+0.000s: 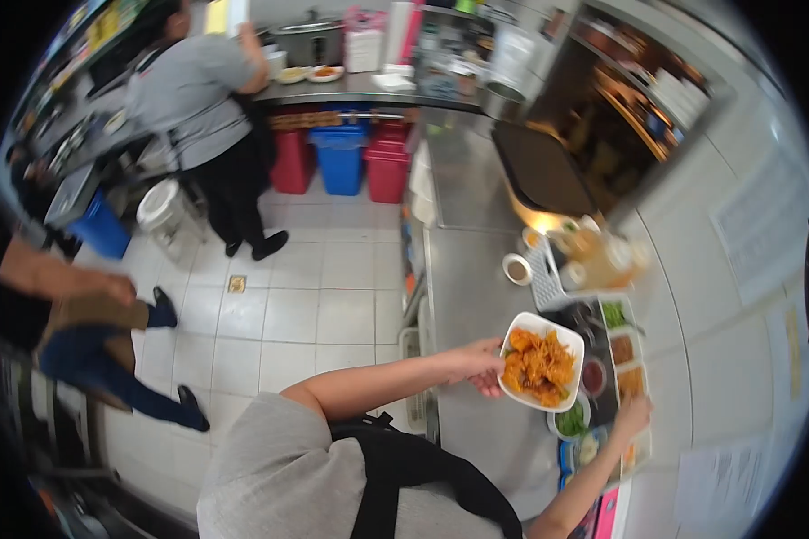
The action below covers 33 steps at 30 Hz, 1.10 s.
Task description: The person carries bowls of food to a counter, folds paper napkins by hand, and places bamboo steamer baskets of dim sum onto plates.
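My left hand (478, 366) grips the near-left side of a white square bowl (578, 344), which I hold above the steel counter. Saucy orange food pieces (539, 366) fill it, with thin shreds on top. Over on the right, my right hand (634, 415) dips its bunched fingertips into a white container of golden-brown topping (631, 379); what they pinch is hidden. Beside that container are one of brown crumbs (622, 350) and one of chopped greens (614, 313). A cup of red sauce (593, 375) and a bowl of green leaves (570, 420) sit between my hands.
A small cup of dark sauce (518, 269) stands by a white basket of bottles (548, 278). Farther along lies a dark tray (539, 166) under a lit pass-through. One person (198, 99) works at the back counter; another (90, 314) is at left. Bins (340, 162) stand below.
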### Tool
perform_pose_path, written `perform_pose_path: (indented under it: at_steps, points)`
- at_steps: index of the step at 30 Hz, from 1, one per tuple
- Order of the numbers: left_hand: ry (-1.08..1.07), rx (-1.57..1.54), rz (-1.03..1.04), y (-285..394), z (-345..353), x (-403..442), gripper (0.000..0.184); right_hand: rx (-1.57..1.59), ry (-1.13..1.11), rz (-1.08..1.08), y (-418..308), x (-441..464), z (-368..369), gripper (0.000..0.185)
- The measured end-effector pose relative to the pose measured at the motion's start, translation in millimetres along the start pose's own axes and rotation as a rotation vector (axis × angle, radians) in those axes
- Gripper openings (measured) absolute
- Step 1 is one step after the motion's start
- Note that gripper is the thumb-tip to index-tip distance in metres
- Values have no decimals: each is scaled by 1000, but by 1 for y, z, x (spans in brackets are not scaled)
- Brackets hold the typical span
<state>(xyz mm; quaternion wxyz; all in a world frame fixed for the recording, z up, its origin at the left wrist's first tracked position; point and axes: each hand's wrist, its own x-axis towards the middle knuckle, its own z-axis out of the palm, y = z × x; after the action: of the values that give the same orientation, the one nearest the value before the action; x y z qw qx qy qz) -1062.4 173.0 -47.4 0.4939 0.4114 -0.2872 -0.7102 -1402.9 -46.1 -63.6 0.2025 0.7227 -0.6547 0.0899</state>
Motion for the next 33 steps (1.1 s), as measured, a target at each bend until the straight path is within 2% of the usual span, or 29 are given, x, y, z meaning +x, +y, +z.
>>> perform_pose_path:
  at_steps: [2, 3, 5, 6, 8, 9, 10, 12, 13, 14, 16, 18, 20, 22, 23, 25, 28, 32, 33]
  points:
    - [20, -5, -27, 5, -26, -21, 68, 88, 306, -8, -17, 4, -19, 28]
    - [67, -17, -13, 10, -39, -36, 67, 103, 321, -43, -26, 11, -31, 28]
    - [132, -43, 28, 16, -72, -61, 68, 540, 629, -231, -52, 20, -53, 21]
    - [172, -58, 40, 22, -86, -77, 69, 552, 634, -247, -73, 18, -77, 21]
    - [239, -41, 76, 33, -126, -105, 69, 1014, 329, -196, -136, 5, -114, 17]
    - [295, -18, 99, 39, -146, -118, 69, 1350, 186, -145, -170, 4, -112, 26]
    - [310, -12, 110, 46, -167, -130, 69, 1368, 187, -155, -203, 6, -111, 26]
    - [460, -45, 120, 58, -204, -153, 69, 1384, 29, -224, -263, 9, -111, 32]
    - [485, -84, 128, 67, -223, -169, 69, 1388, 68, -274, -304, 5, -129, 35]
    - [499, -89, 131, 73, -239, -181, 69, 1512, 1, -234, -340, 8, -120, 33]
    - [582, -91, 214, 93, -273, -202, 69, 1677, -171, -306, -414, 10, -124, 29]
    - [620, -106, 211, 109, -306, -217, 69, 1663, -272, -414, -486, 5, -145, 26]
    - [700, -141, 224, 126, -336, -229, 65, 1713, -274, -568, -554, -4, -155, 17]
    - [708, -153, 236, 140, -369, -228, 62, 1953, -480, -417, -619, -16, -172, 10]
    - [725, -166, 267, 148, -384, -225, 61, 1950, -480, -403, -639, -10, -166, 10]
    - [750, -210, 309, 161, -416, -218, 61, 1754, -760, -523, -675, 3, -153, 10]
    - [786, -252, 365, 184, -462, -203, 62, 1653, -842, -577, -725, 35, -134, 17]
    - [806, -261, 403, 226, -525, -176, 62, 1836, -919, -611, -808, 99, -109, 28]
    - [829, -274, 401, 237, -542, -169, 63, 1854, -865, -697, -831, 116, -103, 28]
